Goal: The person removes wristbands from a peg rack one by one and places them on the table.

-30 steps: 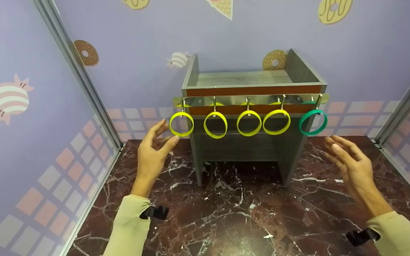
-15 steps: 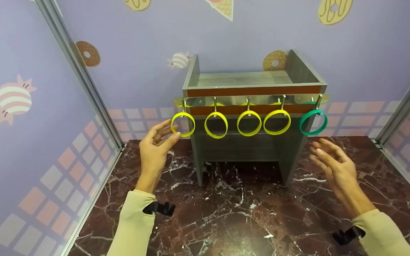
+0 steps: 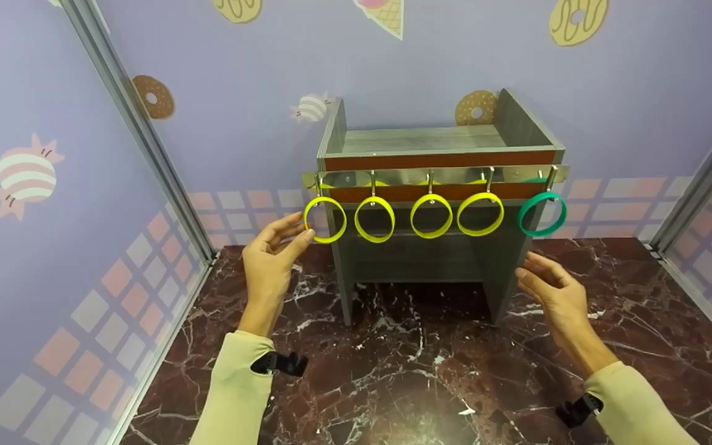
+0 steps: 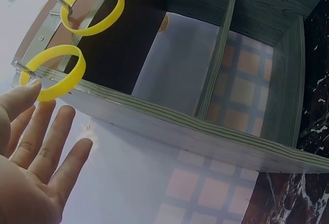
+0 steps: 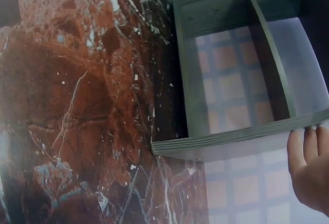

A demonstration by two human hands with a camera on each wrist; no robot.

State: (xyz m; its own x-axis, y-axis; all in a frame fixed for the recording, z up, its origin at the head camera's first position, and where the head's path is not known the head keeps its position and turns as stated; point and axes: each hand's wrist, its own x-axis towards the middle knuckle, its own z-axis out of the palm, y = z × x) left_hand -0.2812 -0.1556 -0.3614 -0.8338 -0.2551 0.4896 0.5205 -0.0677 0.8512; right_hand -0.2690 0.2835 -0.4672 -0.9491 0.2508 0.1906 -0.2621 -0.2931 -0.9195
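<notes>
A yellow ring (image 3: 325,240) hangs from the leftmost hook (image 3: 318,185) of a metal rail (image 3: 402,177), your left hand (image 3: 271,261) touching its edge with fingers extended; your right hand (image 3: 559,300), fingers relaxed, is just beside the grey wood-grain shelf unit's (image 3: 421,141) right panel (image 3: 505,278).

We see smooth, plastic-looking rings (image 3: 375,240), a shiny metal hook rail (image 3: 402,177), wood-grained shelf unit (image 3: 421,139) and glossy, marble-patterned desk (image 3: 418,377).

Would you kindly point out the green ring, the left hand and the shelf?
Green ring (image 3: 539,233), head view, lower part of its rim.
Left hand (image 3: 269,261), head view, middle of the hand.
Shelf (image 3: 424,139), head view, top board.
</notes>
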